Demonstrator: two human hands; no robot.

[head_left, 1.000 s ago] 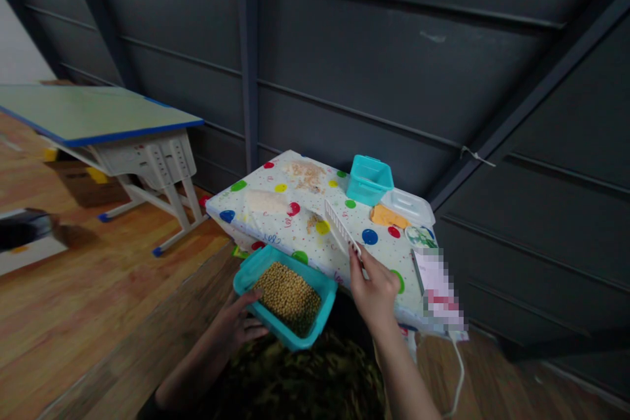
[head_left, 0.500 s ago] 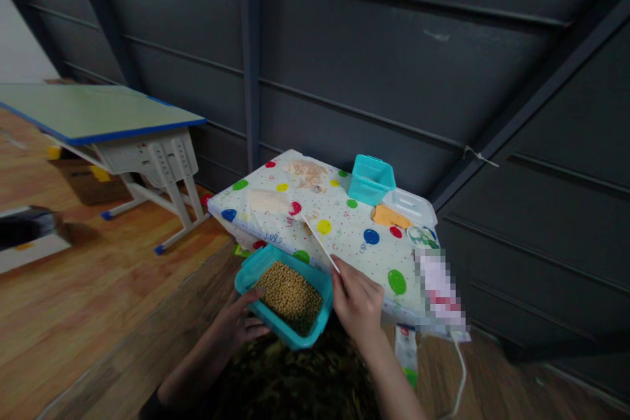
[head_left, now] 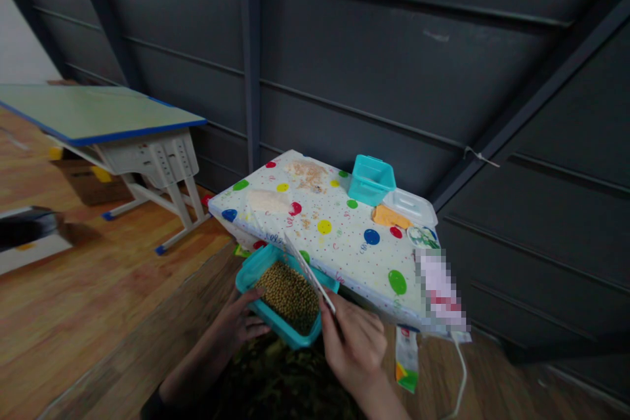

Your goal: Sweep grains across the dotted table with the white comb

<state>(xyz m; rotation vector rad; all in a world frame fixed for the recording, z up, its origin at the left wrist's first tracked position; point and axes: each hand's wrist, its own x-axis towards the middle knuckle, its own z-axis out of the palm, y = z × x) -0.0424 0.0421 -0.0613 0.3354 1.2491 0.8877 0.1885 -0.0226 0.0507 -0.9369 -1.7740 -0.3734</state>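
My left hand (head_left: 241, 316) grips the left side of a teal plastic container (head_left: 294, 339), thumb over its rim. Tan, round soybeans (head_left: 288, 295) lie inside, and the container is below the near table edge. In my right hand (head_left: 354, 335) is a thin, flat white card (head_left: 308, 270), seen nearly edge-on and slanting over the container's far rim. A few beans show by the card's far end, above the container. On the tablecloth beyond lie loose beans (head_left: 306, 220), a pale powdery patch (head_left: 268, 201) and scattered tan grains (head_left: 308, 174).
The balloon-print tablecloth (head_left: 344, 243) covers the table. A second teal container (head_left: 371, 180), a clear lid (head_left: 413, 207), an orange cloth (head_left: 391, 216) and a round patterned item (head_left: 422, 237) are at its right. A green-topped desk (head_left: 98, 111) stands left. Dark wall panels (head_left: 394, 46) rise behind.
My right hand has drawn the white card from above the table toward me, over the container's rim. Loose beans it partly covered now show on the cloth. My left hand keeps its hold.
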